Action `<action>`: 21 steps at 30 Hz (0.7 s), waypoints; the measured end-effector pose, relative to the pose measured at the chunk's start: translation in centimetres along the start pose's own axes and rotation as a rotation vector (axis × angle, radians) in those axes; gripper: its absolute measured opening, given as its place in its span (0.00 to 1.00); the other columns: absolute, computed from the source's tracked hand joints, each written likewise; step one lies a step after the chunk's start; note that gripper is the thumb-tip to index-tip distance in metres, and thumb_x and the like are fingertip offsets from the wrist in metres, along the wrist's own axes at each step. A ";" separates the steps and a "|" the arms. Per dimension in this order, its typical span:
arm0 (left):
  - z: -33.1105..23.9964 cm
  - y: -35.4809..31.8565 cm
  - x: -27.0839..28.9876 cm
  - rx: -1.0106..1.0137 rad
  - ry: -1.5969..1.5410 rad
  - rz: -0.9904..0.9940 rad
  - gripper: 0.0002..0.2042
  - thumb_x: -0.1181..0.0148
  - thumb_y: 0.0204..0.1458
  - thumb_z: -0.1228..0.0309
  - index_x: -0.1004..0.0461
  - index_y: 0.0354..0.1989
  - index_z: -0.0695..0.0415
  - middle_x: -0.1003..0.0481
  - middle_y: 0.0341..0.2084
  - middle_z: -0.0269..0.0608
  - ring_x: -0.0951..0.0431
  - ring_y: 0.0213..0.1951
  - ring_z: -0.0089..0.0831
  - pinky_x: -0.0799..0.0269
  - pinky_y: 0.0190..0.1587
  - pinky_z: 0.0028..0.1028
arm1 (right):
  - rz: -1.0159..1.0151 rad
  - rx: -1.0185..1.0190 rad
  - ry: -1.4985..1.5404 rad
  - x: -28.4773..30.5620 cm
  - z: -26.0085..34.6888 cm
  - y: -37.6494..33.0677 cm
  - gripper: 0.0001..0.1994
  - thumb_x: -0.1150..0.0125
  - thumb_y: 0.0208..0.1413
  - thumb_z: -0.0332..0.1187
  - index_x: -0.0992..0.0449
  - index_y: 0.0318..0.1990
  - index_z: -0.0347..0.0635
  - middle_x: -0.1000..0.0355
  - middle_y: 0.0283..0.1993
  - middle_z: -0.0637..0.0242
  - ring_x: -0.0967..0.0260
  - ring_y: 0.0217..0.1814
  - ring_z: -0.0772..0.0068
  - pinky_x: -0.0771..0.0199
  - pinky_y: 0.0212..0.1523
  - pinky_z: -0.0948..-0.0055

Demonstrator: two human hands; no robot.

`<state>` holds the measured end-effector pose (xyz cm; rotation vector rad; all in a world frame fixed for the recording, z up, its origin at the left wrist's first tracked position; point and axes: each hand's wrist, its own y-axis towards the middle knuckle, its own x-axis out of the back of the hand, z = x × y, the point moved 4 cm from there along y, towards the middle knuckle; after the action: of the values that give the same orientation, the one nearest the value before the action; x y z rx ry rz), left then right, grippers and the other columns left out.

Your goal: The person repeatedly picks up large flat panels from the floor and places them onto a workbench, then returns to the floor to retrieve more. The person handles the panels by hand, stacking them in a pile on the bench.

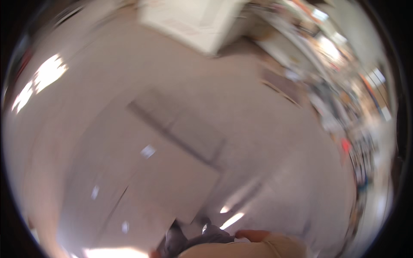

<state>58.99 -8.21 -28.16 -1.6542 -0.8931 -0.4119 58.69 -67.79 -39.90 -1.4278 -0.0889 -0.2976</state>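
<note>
The picture is heavily motion-blurred. A large pale flat carton with a taped seam fills the lower left and middle, over a shiny light floor. At the bottom edge my right hand shows only as a thin strip of fingers above a beige sleeve, near the carton's lower right corner. Whether it touches the carton is not clear. A tiny skin-coloured sliver, perhaps my left hand, sits at the bottom edge beside the carton. A dark grey shape, possibly clothing or shoes, lies between the two.
A white box-like unit stands at the top middle. Crowded shelves with colourful goods run along the right side. A flat brown piece lies on the floor near them. Bright glare patches mark the floor at left.
</note>
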 end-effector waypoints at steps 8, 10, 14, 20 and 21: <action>-4.2 8.5 1.1 -0.013 0.402 0.254 0.22 0.46 0.53 0.62 0.30 0.54 0.63 0.23 0.40 0.50 0.23 0.41 0.38 0.26 0.44 0.42 | -0.206 -0.011 0.138 9.4 -3.6 -2.0 0.19 0.52 0.58 0.44 0.24 0.42 0.37 0.25 0.40 0.51 0.27 0.41 0.50 0.28 0.43 0.53; -7.9 10.0 6.7 0.456 -0.484 0.049 0.26 0.44 0.52 0.63 0.35 0.58 0.64 0.25 0.44 0.57 0.23 0.42 0.42 0.26 0.43 0.41 | -0.492 0.068 0.089 24.5 -1.4 -4.6 0.18 0.53 0.59 0.43 0.25 0.42 0.36 0.26 0.41 0.50 0.28 0.43 0.49 0.28 0.43 0.54; -21.3 10.6 21.2 -0.064 -1.291 -0.412 0.14 0.49 0.58 0.61 0.29 0.43 0.60 0.24 0.31 0.38 0.24 0.32 0.29 0.32 0.34 0.26 | -1.031 0.280 0.397 49.2 4.7 -15.6 0.16 0.57 0.62 0.42 0.31 0.36 0.37 0.28 0.36 0.44 0.29 0.41 0.43 0.31 0.40 0.49; -39.8 7.5 23.2 -0.459 -1.345 -0.174 0.14 0.52 0.60 0.74 0.31 0.52 0.68 0.25 0.45 0.45 0.25 0.45 0.32 0.29 0.50 0.31 | -1.299 0.435 0.497 51.1 -3.2 -28.4 0.13 0.57 0.64 0.34 0.25 0.40 0.39 0.26 0.34 0.62 0.28 0.37 0.67 0.27 0.36 0.71; -42.0 7.5 21.8 -0.481 -1.024 -0.084 0.16 0.52 0.60 0.71 0.31 0.54 0.63 0.25 0.44 0.44 0.24 0.43 0.32 0.27 0.47 0.32 | -1.184 0.601 0.918 47.1 -7.2 -28.7 0.13 0.55 0.64 0.35 0.24 0.41 0.38 0.25 0.36 0.62 0.28 0.38 0.69 0.27 0.37 0.72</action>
<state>86.53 -40.79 -6.31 -2.3102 -1.7040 0.2460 95.74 -85.18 -2.16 -0.3961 -0.2380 -1.7035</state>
